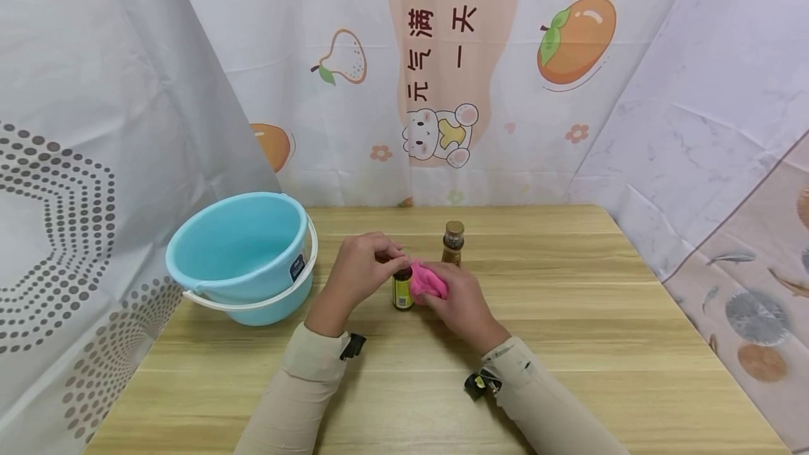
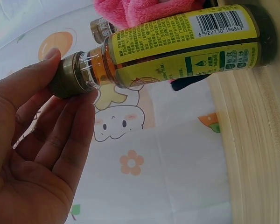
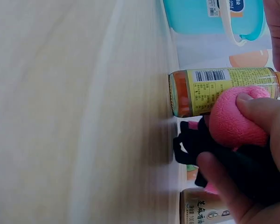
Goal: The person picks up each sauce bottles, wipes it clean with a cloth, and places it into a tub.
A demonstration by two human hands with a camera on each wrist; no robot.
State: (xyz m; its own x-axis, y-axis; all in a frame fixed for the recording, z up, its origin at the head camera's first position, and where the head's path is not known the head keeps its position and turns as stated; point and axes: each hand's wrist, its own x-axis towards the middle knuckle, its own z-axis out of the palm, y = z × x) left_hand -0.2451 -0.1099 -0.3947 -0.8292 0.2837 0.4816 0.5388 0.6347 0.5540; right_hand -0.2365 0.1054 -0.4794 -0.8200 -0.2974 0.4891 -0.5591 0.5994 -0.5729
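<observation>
A small glass bottle (image 1: 402,293) with a yellow-green label and brown cap stands upright on the table. My left hand (image 1: 362,269) pinches the cap (image 2: 65,77) between thumb and fingers. In my right hand (image 1: 464,304) is a bunched pink plush cloth (image 3: 235,116) with black fabric parts. Its pink side presses against the bottle's label, as the right wrist view shows. Behind the right hand stands a second bottle (image 1: 453,237), a sesame oil bottle with a gold cap; the hand hides its lower part in the head view.
A light blue bucket (image 1: 303,304) with a white handle stands on the left of the wooden table (image 1: 569,343). Beyond the table's back edge hangs a printed curtain (image 1: 354,125), with more patterned cloth at both sides.
</observation>
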